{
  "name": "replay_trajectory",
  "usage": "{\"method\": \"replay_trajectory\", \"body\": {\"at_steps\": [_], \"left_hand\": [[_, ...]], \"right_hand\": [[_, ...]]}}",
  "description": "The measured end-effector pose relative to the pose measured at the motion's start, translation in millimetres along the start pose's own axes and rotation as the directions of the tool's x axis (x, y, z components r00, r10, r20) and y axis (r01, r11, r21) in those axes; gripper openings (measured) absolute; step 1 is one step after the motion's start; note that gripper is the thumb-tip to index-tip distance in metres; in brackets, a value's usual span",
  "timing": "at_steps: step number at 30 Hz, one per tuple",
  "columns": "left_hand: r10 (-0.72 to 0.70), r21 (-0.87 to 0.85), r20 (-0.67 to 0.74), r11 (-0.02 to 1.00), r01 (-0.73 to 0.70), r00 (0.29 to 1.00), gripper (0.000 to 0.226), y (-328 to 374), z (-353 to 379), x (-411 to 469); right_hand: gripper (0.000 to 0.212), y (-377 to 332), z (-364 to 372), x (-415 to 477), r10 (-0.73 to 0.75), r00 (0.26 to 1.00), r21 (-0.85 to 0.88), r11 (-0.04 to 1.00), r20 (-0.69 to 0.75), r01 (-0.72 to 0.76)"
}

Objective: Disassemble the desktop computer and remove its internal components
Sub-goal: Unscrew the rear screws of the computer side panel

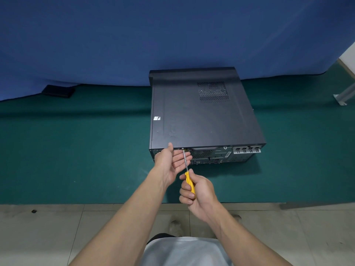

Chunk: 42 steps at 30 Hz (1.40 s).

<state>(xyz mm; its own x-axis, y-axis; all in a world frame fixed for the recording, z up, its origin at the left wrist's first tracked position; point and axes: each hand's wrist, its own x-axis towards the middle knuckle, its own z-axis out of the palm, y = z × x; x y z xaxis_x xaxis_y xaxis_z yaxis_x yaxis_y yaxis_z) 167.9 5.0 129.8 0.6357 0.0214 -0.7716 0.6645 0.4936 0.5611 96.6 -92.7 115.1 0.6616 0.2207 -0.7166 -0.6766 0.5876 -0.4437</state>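
- Centrally, the case (201, 112) lies flat on the green mat (76, 150), a matte black metal box, with its rear panel towards the lower edge of the frame.
- Its smooth top panel carries a square perforated vent (213, 92) towards the upper right and a small white sticker (157, 118) near the left edge.
- The rear panel shows a round mesh grille, ports and, at the right end, a row of silvery slot covers (246, 150).
- The right hand (199, 191), just below centre, grips the yellow plastic handle of the screwdriver (189, 181), fingers curled round it.
- The thin steel shaft slants up and left, its tip at a screw (182, 148) on the panel's top edge.
- The left hand (171, 160) is spread palm up, fingers straight behind the shaft and thumb touching the case's upper rim.
- A creased blue cloth (134, 35) fills the upper frame; a flat black block (57, 91) sits at its hem, upper left.
- A grey metal leg (343, 96) stands at the right edge.
- Pale, scuffed tiles (57, 227) cover the lower frame.
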Motion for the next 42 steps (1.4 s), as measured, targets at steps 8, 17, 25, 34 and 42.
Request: {"method": "replay_trajectory", "body": {"at_steps": [8,17,25,34,42], "left_hand": [[-0.002,-0.012,-0.006,1.0,0.002,1.0,0.044,1,-1,-1],[0.0,-0.015,-0.018,1.0,0.0,1.0,0.045,2,1,-4],[-0.017,-0.03,-0.021,0.999,0.016,1.0,0.047,3,3,-3],[0.087,0.02,-0.039,0.996,-0.086,0.995,0.02,-5,4,-3],[0.127,0.067,-0.074,0.99,-0.123,0.989,0.019,-3,9,-1]], "right_hand": [[0.034,-2,-2,4,0.118,0.987,0.21,0.968,0.108,-0.138],[0.028,-2,0,5,0.192,0.946,0.438,0.85,0.263,-0.294],[0.039,6,25,5,-0.294,0.928,-0.609,0.787,-0.231,0.098],[0.035,10,29,3,-0.422,0.893,-0.81,0.573,-0.159,0.126],[0.026,-7,-8,-18,0.199,0.939,-0.002,0.978,0.279,-0.207]]}}
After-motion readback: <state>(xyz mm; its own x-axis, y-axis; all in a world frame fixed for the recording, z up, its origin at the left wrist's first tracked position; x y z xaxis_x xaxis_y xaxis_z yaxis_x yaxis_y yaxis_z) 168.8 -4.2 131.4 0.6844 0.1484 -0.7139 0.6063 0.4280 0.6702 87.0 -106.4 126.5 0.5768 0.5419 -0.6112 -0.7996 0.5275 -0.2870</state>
